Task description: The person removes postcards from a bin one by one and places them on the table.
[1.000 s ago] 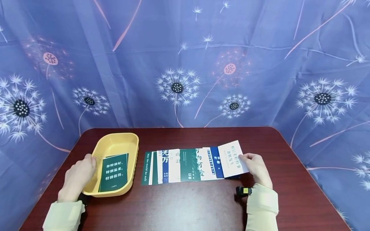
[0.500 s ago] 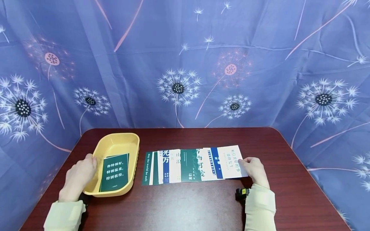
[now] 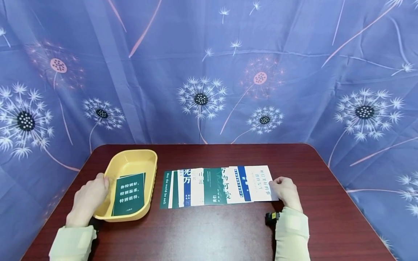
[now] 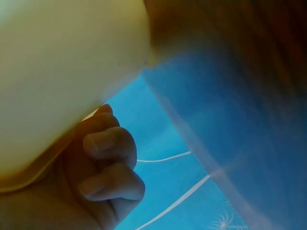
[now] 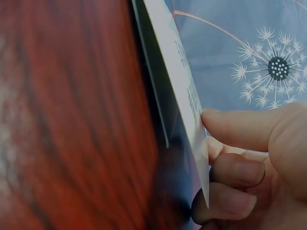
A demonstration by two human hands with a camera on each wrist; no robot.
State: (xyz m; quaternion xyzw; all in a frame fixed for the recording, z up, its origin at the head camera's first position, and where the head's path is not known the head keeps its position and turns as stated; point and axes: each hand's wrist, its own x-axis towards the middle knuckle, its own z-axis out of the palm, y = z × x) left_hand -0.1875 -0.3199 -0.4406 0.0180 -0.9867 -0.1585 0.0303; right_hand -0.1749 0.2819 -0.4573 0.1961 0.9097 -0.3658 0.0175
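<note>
A yellow plastic basket [image 3: 151,181] stands at the left of the table, and my left hand [image 3: 89,199] grips its left rim. In the left wrist view the fingers [image 4: 112,143] curl beside the basket's pale wall [image 4: 72,72]. Inside the basket lies a green card [image 3: 128,195] with white writing, on top of others. My right hand [image 3: 288,192] pinches the right edge of a white card [image 3: 259,183] between thumb and fingers. That card lies over the right end of a row of overlapping cards [image 3: 213,186]. In the right wrist view the white card [image 5: 184,91] slants up from the table.
The dark red wooden table [image 3: 209,232] reaches back to a blue curtain [image 3: 163,72] with dandelion prints. A small black wrist camera [image 3: 271,218] sits by the right sleeve [image 3: 292,232]. Between basket and card row lies a narrow strip of table.
My right hand has lowered the white card and straightened it against the right end of the row, moving slightly left. My left hand and the basket have stayed in place.
</note>
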